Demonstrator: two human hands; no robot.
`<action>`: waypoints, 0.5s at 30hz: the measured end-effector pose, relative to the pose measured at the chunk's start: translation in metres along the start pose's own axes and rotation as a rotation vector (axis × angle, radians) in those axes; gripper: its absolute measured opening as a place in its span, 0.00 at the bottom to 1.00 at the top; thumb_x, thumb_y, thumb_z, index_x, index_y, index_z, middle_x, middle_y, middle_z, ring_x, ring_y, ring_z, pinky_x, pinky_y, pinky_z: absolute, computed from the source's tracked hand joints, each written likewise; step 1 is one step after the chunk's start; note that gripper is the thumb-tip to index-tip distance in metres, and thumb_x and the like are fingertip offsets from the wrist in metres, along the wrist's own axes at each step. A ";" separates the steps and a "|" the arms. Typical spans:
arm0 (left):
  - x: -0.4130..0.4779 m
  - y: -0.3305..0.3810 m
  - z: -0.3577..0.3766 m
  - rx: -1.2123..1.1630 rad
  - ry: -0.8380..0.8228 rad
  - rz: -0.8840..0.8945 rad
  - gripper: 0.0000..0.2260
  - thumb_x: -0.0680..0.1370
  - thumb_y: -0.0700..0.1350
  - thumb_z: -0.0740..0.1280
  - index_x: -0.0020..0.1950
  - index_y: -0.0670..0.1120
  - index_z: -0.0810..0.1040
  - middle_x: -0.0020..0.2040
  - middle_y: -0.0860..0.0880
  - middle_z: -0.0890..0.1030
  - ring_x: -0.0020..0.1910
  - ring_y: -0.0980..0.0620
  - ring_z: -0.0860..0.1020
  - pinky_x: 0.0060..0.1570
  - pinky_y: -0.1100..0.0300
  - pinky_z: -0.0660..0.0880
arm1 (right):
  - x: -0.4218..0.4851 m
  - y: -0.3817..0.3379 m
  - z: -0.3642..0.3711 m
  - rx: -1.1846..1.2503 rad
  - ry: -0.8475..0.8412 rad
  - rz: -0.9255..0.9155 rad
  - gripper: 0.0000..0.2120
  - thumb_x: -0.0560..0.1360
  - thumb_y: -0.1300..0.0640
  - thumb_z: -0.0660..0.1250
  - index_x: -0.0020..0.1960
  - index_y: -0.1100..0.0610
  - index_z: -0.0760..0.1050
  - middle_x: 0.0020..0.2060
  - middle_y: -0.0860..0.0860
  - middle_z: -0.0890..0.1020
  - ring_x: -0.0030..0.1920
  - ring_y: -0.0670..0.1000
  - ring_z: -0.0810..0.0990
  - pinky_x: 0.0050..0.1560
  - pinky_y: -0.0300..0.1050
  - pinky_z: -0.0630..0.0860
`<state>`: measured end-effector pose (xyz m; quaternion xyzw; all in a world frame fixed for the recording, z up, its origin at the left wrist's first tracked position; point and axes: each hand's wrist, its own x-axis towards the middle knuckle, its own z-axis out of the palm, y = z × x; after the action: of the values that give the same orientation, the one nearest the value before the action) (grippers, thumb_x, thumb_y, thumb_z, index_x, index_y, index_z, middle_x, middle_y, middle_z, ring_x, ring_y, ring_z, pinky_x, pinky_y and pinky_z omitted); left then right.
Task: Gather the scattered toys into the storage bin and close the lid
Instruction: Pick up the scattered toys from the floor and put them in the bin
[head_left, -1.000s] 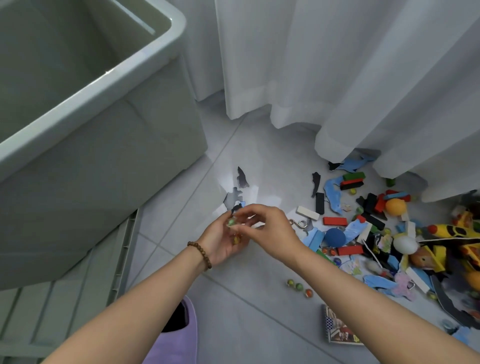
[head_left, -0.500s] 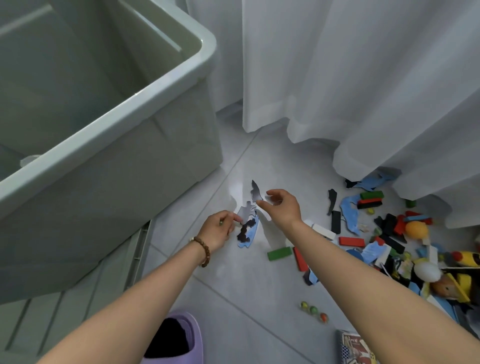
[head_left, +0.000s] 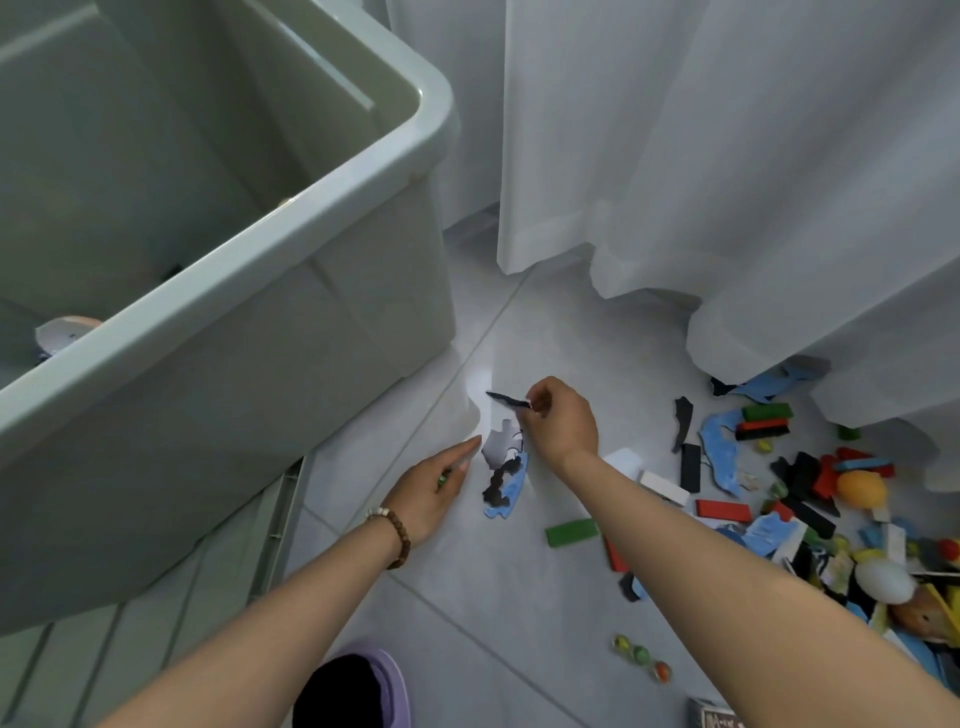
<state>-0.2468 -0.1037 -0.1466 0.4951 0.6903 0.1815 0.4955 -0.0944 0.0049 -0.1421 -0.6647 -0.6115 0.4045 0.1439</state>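
Note:
The grey-green storage bin (head_left: 270, 260) stands open at the left, with a pale round toy (head_left: 65, 332) visible inside. My right hand (head_left: 561, 428) pinches a thin dark puzzle piece (head_left: 506, 399), lifted just above the floor near the bin's corner. Below it, a blue, grey and black puzzle piece (head_left: 504, 480) lies on the tiles. My left hand (head_left: 431, 488) reaches toward that piece with its fingers stretched out. A green marble (head_left: 441, 479) is tucked under its thumb. More scattered toys (head_left: 810, 493) lie at the right: blocks, balls and foam pieces.
A white curtain (head_left: 727, 156) hangs to the floor behind the toys. A green block (head_left: 571, 532) and three marbles (head_left: 641, 656) lie near my right forearm. A ribbed grey lid (head_left: 228, 582) lies under the bin's near side. My purple slipper (head_left: 363, 686) is at the bottom.
My hands were together over the marbles and have moved apart. The right hand reached to the dark puzzle piece and lifted it. The view swung toward the bin.

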 end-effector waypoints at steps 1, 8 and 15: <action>-0.001 -0.001 -0.001 0.006 0.005 -0.007 0.18 0.82 0.49 0.54 0.73 0.57 0.62 0.69 0.52 0.70 0.66 0.51 0.71 0.66 0.64 0.65 | -0.001 -0.001 -0.004 0.089 -0.019 0.022 0.04 0.73 0.58 0.69 0.45 0.53 0.74 0.41 0.49 0.78 0.43 0.50 0.77 0.45 0.43 0.73; -0.011 -0.006 -0.005 0.050 0.026 -0.031 0.20 0.82 0.51 0.54 0.73 0.63 0.56 0.63 0.45 0.75 0.61 0.47 0.74 0.58 0.62 0.69 | -0.016 0.011 -0.011 -0.046 -0.280 -0.071 0.06 0.70 0.54 0.73 0.42 0.54 0.77 0.41 0.45 0.74 0.40 0.43 0.73 0.40 0.34 0.68; -0.013 0.000 0.002 0.341 -0.079 0.004 0.21 0.82 0.53 0.50 0.72 0.68 0.50 0.64 0.52 0.75 0.55 0.50 0.76 0.52 0.58 0.75 | -0.019 0.004 0.000 -0.134 -0.180 -0.064 0.23 0.65 0.50 0.76 0.56 0.54 0.73 0.54 0.49 0.72 0.54 0.49 0.74 0.53 0.44 0.73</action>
<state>-0.2451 -0.1158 -0.1406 0.5799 0.6902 0.0433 0.4308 -0.0902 -0.0135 -0.1386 -0.6140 -0.6685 0.4159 0.0563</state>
